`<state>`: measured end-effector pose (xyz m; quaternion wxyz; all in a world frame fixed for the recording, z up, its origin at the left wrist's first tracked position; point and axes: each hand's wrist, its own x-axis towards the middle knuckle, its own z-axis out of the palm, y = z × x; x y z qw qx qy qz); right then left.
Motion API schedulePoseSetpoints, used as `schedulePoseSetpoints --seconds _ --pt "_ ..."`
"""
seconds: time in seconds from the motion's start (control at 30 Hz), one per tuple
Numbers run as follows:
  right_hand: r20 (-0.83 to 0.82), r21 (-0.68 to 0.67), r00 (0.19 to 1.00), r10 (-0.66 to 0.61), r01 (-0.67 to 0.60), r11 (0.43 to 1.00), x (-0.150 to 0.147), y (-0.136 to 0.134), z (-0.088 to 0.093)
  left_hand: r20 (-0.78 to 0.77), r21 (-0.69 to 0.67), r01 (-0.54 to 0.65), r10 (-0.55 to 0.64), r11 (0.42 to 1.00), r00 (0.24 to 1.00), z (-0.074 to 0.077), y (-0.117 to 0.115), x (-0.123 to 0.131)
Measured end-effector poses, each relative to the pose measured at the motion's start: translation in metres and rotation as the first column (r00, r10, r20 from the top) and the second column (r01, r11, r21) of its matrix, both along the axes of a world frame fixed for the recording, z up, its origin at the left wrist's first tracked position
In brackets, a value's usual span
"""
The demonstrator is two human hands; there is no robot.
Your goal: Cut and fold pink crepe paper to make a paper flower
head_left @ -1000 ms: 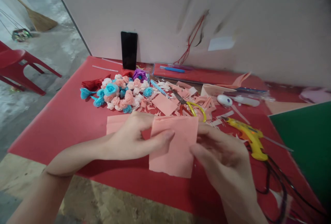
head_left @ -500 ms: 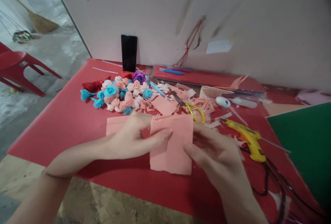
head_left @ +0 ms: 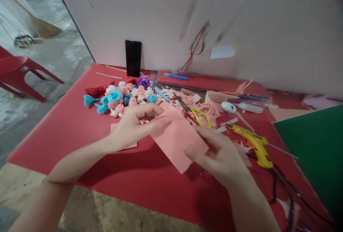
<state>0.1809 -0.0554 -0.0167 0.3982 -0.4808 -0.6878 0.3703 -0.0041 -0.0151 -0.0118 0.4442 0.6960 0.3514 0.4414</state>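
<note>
Both of my hands hold one pink crepe paper sheet (head_left: 175,141) above the red table (head_left: 66,128). My left hand (head_left: 135,124) pinches its upper left corner between thumb and fingers. My right hand (head_left: 218,153) grips the sheet's right edge, fingers closed. The sheet hangs tilted, its lower corner pointing down toward me. Another pink sheet (head_left: 125,145) lies flat on the table under my left hand.
A heap of pink, blue and purple paper flowers (head_left: 125,96) lies beyond my hands. Yellow-handled scissors (head_left: 195,112) rest on pink paper scraps. A yellow glue gun (head_left: 253,142) with black cord lies right. A black phone (head_left: 133,57) leans on the wall. A green sheet (head_left: 316,149) is far right.
The pink sheet has turned from square-on to tilted. My left hand moved up to its top corner, and my right hand shifted left and lower along its edge.
</note>
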Motion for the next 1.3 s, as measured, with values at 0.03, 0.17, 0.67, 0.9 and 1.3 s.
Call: schedulePoseSetpoints --seconds 0.03,0.17,0.67,0.9,1.3 --pt "0.013 -0.005 1.000 -0.016 0.016 1.000 0.001 -0.001 0.000 0.021 -0.003 -0.009 0.009 1.000 1.000 0.000 0.000 0.000" --pt "-0.071 -0.011 0.982 -0.173 0.172 0.985 0.007 -0.003 -0.001 0.025 -0.045 0.020 -0.019 0.999 0.999 0.002 0.000 -0.005" --pt "-0.245 -0.059 0.966 -0.078 0.065 0.996 0.016 -0.002 -0.001 -0.061 -0.058 0.080 -0.084 0.995 0.995 -0.001 -0.002 -0.006" --pt "-0.503 -0.161 0.864 0.025 -0.122 0.979 0.019 -0.002 0.000 0.056 -0.055 0.232 -0.229 0.971 0.972 -0.001 -0.004 -0.013" --pt "-0.485 -0.011 0.853 0.192 -0.226 0.974 0.023 0.003 -0.002 0.248 -0.064 0.448 -0.421 0.892 0.873 -0.002 -0.004 -0.014"
